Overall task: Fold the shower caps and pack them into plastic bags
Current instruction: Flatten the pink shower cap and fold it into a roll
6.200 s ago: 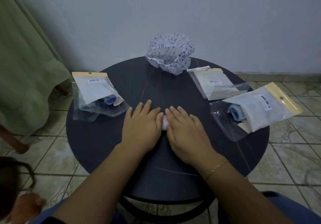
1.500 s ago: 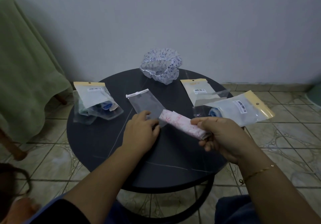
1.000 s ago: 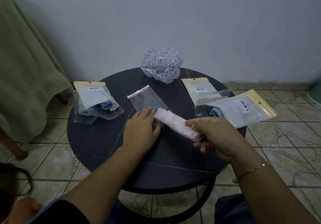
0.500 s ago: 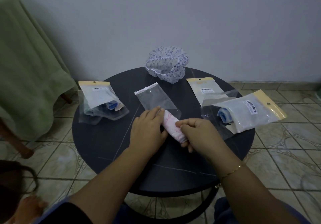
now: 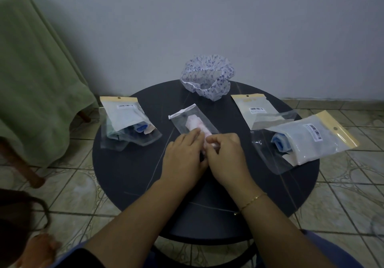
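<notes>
A person seated at a round dark table (image 5: 133, 176) works a rolled pink shower cap (image 5: 196, 125) into a small clear plastic bag (image 5: 182, 120) lying at the table's middle. The far part of the roll shows through the film inside the bag, while its near end is covered by both hands, so how much remains outside cannot be made out. The left hand (image 5: 184, 157) lies with fingers stretched forward onto the bag's open end; the right hand (image 5: 226, 157) is curled, its fingertips pinching the pink roll at the bag's mouth. A thin gold bracelet (image 5: 252, 200) circles the right wrist. At the table's far edge sits an unfolded white shower cap with a blue print (image 5: 207, 76), puffed up. To the left lies a labelled packet with a blue roll inside (image 5: 126, 122); the dim light blurs what else it holds. To the right, a flat labelled packet (image 5: 252, 109) lies partly under a fuller packet with a blue roll (image 5: 307, 141) that overhangs the table's rim. A green cloth (image 5: 31, 70) draped over furniture is cut off at the left edge, above a tiled floor (image 5: 342, 195).
</notes>
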